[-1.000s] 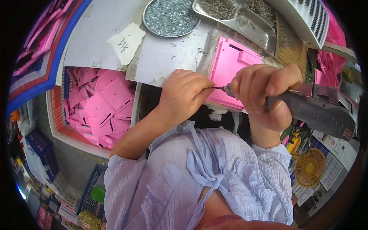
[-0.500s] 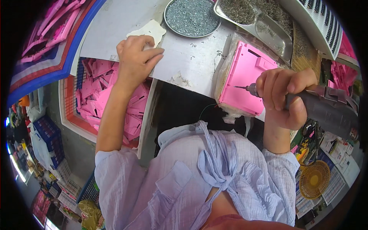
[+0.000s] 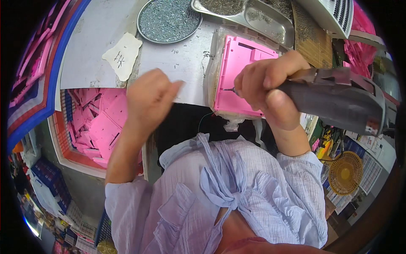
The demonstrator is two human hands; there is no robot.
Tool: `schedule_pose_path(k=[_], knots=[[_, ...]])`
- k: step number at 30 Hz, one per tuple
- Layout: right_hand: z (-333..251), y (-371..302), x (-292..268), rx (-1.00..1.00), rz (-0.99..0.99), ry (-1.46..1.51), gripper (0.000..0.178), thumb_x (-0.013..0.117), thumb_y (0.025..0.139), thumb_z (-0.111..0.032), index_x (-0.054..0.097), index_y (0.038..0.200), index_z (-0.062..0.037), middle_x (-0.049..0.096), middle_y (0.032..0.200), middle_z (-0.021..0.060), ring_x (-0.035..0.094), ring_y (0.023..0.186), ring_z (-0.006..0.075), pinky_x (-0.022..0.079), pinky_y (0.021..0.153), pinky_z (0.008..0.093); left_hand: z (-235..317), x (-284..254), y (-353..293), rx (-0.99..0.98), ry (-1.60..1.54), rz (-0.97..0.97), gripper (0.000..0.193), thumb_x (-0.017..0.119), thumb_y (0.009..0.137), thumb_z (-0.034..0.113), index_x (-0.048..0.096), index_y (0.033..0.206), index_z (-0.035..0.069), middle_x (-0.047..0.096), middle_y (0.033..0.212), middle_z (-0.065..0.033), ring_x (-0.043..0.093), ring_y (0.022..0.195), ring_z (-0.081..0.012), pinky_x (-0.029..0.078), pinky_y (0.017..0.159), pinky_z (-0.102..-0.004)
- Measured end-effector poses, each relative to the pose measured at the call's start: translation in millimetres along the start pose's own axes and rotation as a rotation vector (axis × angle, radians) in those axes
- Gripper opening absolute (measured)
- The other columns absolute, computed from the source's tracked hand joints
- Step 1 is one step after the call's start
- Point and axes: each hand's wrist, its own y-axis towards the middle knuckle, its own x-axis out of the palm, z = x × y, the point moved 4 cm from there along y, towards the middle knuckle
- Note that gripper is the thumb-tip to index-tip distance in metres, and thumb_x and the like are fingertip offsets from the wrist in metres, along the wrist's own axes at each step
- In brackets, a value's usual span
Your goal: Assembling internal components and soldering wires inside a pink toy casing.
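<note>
My right hand is wrapped round a dark electric screwdriver. Its thin bit points left, over the left part of a pink plastic panel that has raised edges and a slot. The panel rests in a holder wrapped in clear plastic at the bench's near edge. My left hand is closed and a little blurred, above the near edge of the bench, left of the panel. Its curled fingers hide whatever they may hold. Beyond it lies a torn white piece of paper with writing.
A round metal dish of silvery screws stands at the back. Beside it is a divided metal tray with small brownish parts. A crate of pink panels stands below the bench at left. More pink parts are at far right.
My left hand has left the torn paper and come toward me and to the right, its fingers curled in. The screwdriver stays over the panel, shifted slightly. The whole view has swung right.
</note>
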Motion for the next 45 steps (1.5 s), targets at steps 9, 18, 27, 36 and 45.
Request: schedule_pose_path(k=[9, 18, 27, 36, 45], knots=[[17.9, -10.9, 13.8, -0.046, -0.154, -0.362, 0.021, 0.064, 0.091, 0.001, 0.044, 0.091, -0.0063, 0.051, 0.065, 0.0079, 0.048, 0.055, 0.0176, 0.042, 0.052, 0.0348, 25.9, 45.1, 1.2, 0.121, -0.093, 0.072, 0.022, 0.080, 0.077, 0.010, 0.061, 0.086, 0.006, 0.063, 0.086, -0.0080, 0.061, 0.077, -0.0300, 0.047, 0.069, -0.0411], [-17.4, 1.8, 18.4, -0.057, -0.034, 0.017, 0.031, 0.065, 0.099, -0.035, 0.047, 0.104, -0.0108, 0.048, 0.060, -0.0012, 0.046, 0.048, 0.0131, 0.041, 0.049, 0.0332, 41.5, 52.4, -3.7, 0.205, -0.101, 0.101, 0.022, 0.079, 0.077, 0.009, 0.067, 0.095, 0.008, 0.069, 0.095, -0.0037, 0.065, 0.079, -0.0234, 0.048, 0.071, -0.0370], [-10.0, -26.2, 21.0, -0.031, 0.001, 0.045, 0.031, 0.068, 0.098, -0.032, 0.045, 0.098, -0.0107, 0.051, 0.061, 0.0016, 0.048, 0.048, 0.0145, 0.044, 0.052, 0.0343, 53.0, 46.6, 3.3, 0.261, -0.136, -0.112, 0.048, 0.077, 0.074, 0.011, 0.065, 0.119, 0.007, 0.065, 0.128, -0.0068, 0.059, 0.120, -0.0250, 0.043, 0.096, -0.0453], [15.0, -33.6, 32.8, -0.274, -0.226, -0.236, 0.018, 0.066, 0.089, -0.002, 0.049, 0.087, -0.0047, 0.055, 0.060, 0.0067, 0.054, 0.049, 0.0203, 0.053, 0.058, 0.0384, 45.0, 55.5, 1.4, 0.224, 0.038, -0.359, 0.055, 0.068, 0.080, 0.019, 0.061, 0.134, 0.010, 0.056, 0.149, -0.0076, 0.049, 0.140, -0.0224, 0.037, 0.101, -0.0475], [-61.0, -40.6, -58.8, -0.243, 0.146, 0.090, 0.032, 0.069, 0.090, -0.016, 0.052, 0.112, -0.0015, 0.055, 0.068, 0.0052, 0.053, 0.057, 0.0148, 0.048, 0.058, 0.0361, 75.9, 68.5, 33.0, 0.320, 0.033, -0.210, 0.039, 0.069, 0.080, 0.010, 0.068, 0.118, 0.007, 0.065, 0.126, -0.0056, 0.058, 0.116, -0.0251, 0.041, 0.095, -0.0447]])
